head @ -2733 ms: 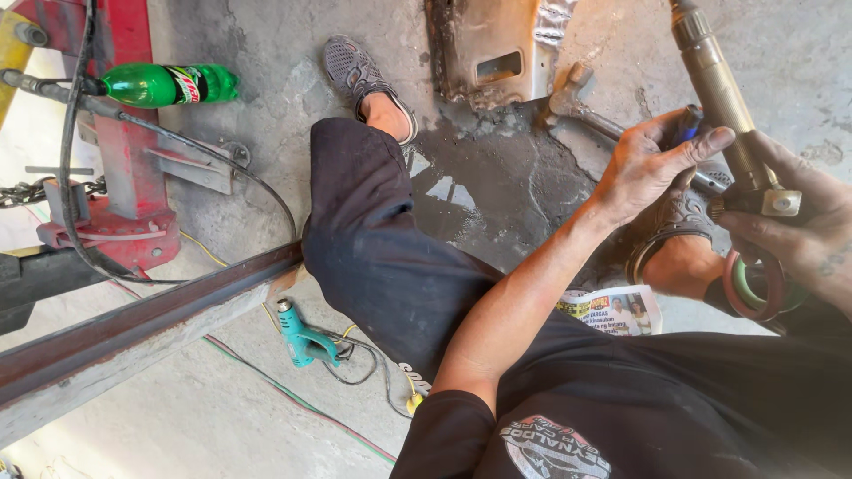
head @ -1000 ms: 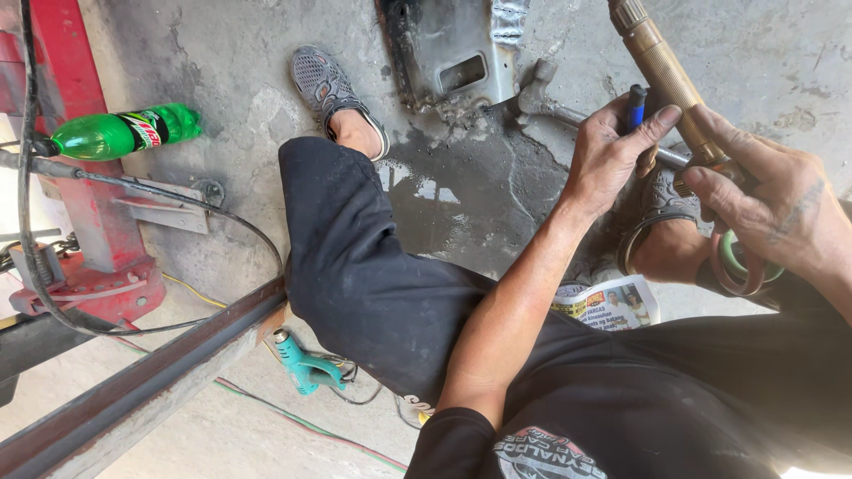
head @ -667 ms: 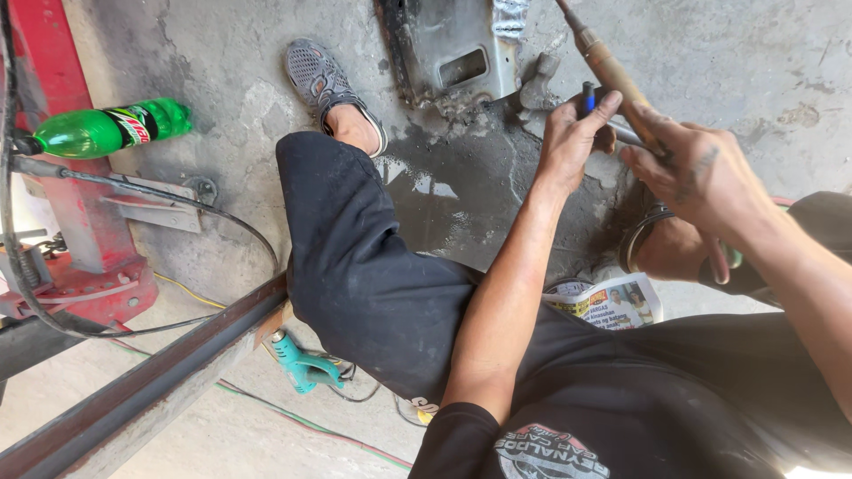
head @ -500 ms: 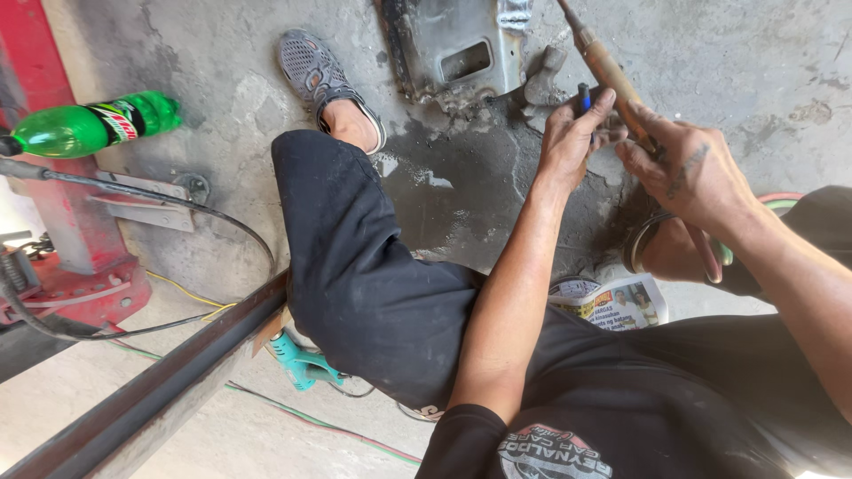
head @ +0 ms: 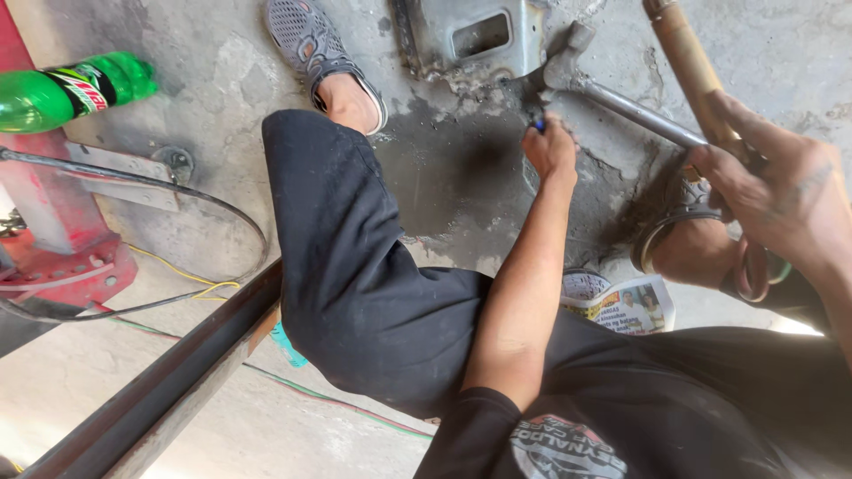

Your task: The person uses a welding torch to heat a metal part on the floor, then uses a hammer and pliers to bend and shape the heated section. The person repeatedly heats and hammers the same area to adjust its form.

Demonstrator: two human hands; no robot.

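Rough grey concrete floor (head: 222, 80), stained dark in a patch near the middle, carries everything here, with the person seated on it, one black-trousered leg stretched out to a grey mesh shoe (head: 306, 40). At the top lies a battered grey sheet-metal bracket with a rectangular cut-out (head: 470, 35), and a steel hammer with a long metal shaft (head: 612, 93) rests with its head just beside that bracket. The left hand (head: 550, 146) reaches to the bracket's lower edge, its grip pinched narrow around a small blue-tipped object (head: 537, 124) too small to identify. The right hand (head: 781, 191) is closed around a long wooden-looking tan handle (head: 683, 53) that runs up out of view. Judging by this, the work on the bracket looks under way rather than finished: the piece is dented and dirty, and both hands are engaged at it. Off to the left sit a green plastic bottle (head: 71, 89), a red steel stand (head: 53, 257) and a dark steel beam (head: 177, 381).
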